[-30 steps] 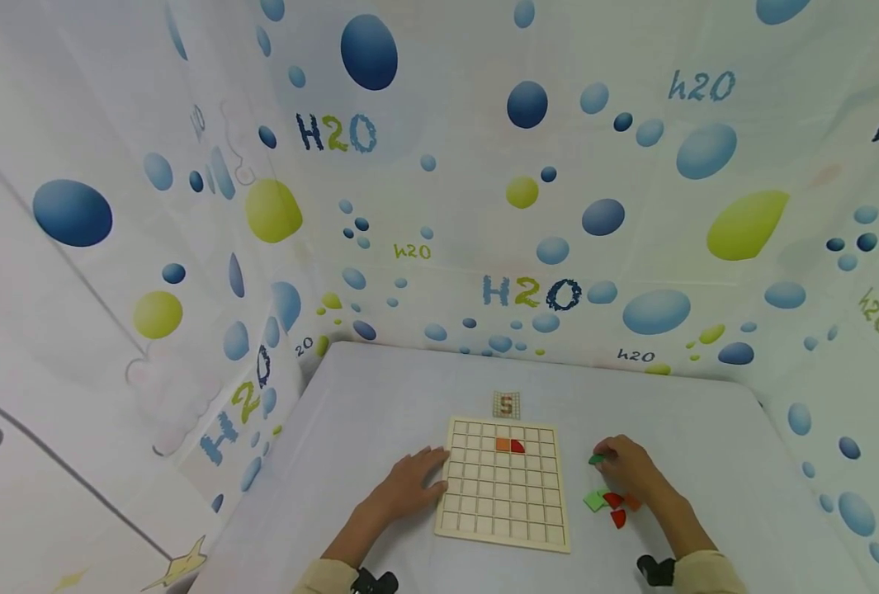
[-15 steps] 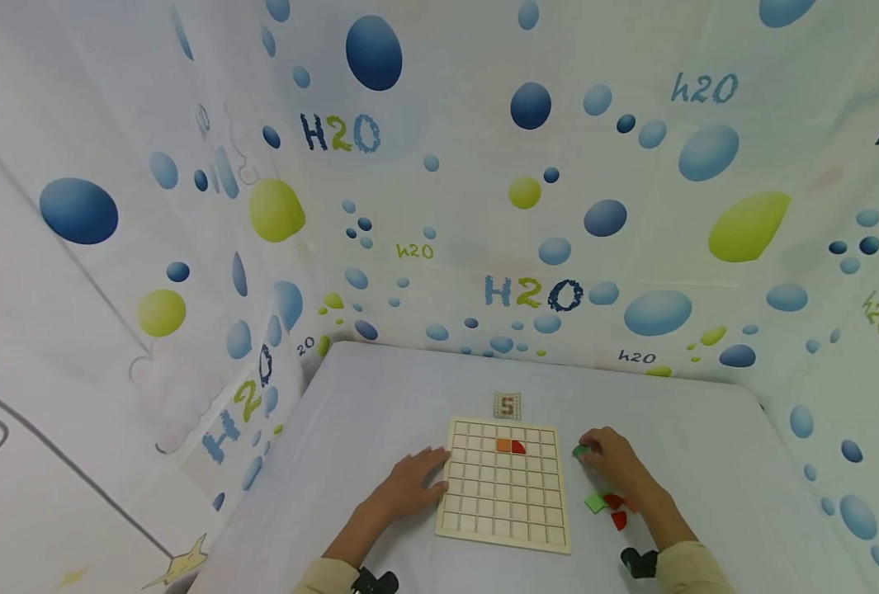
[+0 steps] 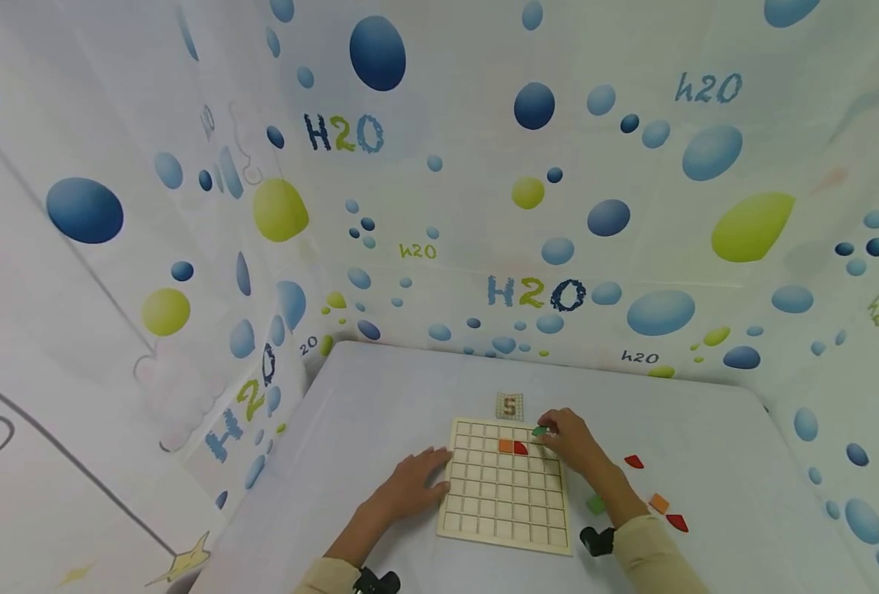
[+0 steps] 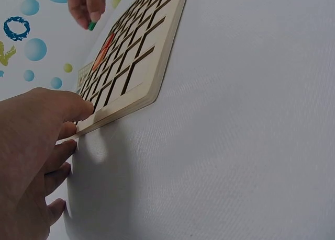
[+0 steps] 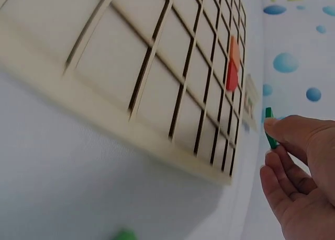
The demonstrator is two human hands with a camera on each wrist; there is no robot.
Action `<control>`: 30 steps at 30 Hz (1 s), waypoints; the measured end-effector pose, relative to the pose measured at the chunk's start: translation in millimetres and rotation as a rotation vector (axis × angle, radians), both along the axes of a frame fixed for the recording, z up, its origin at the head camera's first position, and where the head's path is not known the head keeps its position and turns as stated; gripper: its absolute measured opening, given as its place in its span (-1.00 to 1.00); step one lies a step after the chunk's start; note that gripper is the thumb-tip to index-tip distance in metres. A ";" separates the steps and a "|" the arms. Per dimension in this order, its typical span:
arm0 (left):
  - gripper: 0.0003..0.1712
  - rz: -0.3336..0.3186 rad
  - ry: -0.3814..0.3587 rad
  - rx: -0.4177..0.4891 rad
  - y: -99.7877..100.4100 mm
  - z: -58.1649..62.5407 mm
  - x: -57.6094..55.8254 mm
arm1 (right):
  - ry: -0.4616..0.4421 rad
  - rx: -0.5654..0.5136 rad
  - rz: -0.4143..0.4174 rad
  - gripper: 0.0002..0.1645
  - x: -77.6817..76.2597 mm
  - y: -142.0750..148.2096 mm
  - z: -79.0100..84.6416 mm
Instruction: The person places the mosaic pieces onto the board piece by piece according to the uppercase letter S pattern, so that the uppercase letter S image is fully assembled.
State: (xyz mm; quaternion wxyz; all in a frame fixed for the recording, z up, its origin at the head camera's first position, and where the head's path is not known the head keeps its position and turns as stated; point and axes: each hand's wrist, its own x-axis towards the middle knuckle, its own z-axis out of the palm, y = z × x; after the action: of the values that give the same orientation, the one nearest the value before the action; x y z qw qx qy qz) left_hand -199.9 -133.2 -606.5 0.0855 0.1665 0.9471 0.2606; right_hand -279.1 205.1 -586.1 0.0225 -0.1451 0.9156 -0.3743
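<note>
Between thumb and fingers my right hand (image 3: pixel 574 439) pinches a small green tile (image 5: pixel 270 127), held over the far right corner of the wooden grid board (image 3: pixel 498 501). An orange square tile (image 3: pixel 507 445) and a red tile with a rounded edge (image 3: pixel 520 447) sit side by side in cells of the board's second row. My left hand (image 3: pixel 412 485) lies along the board's left edge; in the left wrist view its thumb and fingers touch the wooden rim and hold nothing.
Right of the board lie loose tiles: a red one (image 3: pixel 634 462), an orange square (image 3: pixel 659 503), another red one (image 3: pixel 677 523) and a light green one (image 3: pixel 596 504) partly behind the right forearm. A small pattern card (image 3: pixel 509 406) lies beyond the board's far edge.
My right hand has moved left with the green tile, from beside the board to over its far right corner. Loose tiles behind it have come into view. The left hand stays put.
</note>
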 end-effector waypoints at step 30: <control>-0.34 0.004 -0.014 -0.012 0.1 -4.0 -2.9 | 0.076 0.064 0.200 -0.87 7.0 -83.2 -12.8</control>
State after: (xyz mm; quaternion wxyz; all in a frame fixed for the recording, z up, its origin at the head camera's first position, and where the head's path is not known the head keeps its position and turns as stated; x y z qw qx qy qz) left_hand -202.8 -133.1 -610.5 0.0927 0.1623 0.9483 0.2564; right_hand -272.1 122.0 -598.8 0.0297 -0.2492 0.9082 -0.3349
